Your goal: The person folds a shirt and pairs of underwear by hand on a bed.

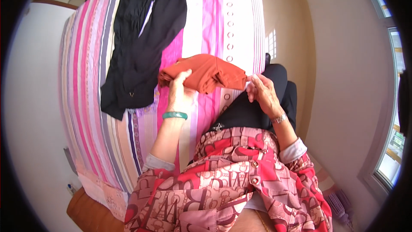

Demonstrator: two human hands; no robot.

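Note:
A folded rust-orange garment [206,71] is held up over the striped bedsheet [210,32]. My left hand [180,91] grips its left end, thumb on top and the fingers hidden underneath. At the garment's right edge is my right hand [262,91], its fingers partly curled and the index fingertip against the cloth. Whether those fingers pinch the edge cannot be made out. Black trousers [141,51] lie spread on the bed, left of the orange garment and beyond it. Under their near end, a patch of purple patterned cloth [148,109] shows.
My legs in black trousers [251,106] rest at the bed's right side. A wall [341,71] with a window [391,141] rises on the right. A brown wooden piece of furniture [93,209] stands at lower left, and a white surface [38,87] borders the bed's left side.

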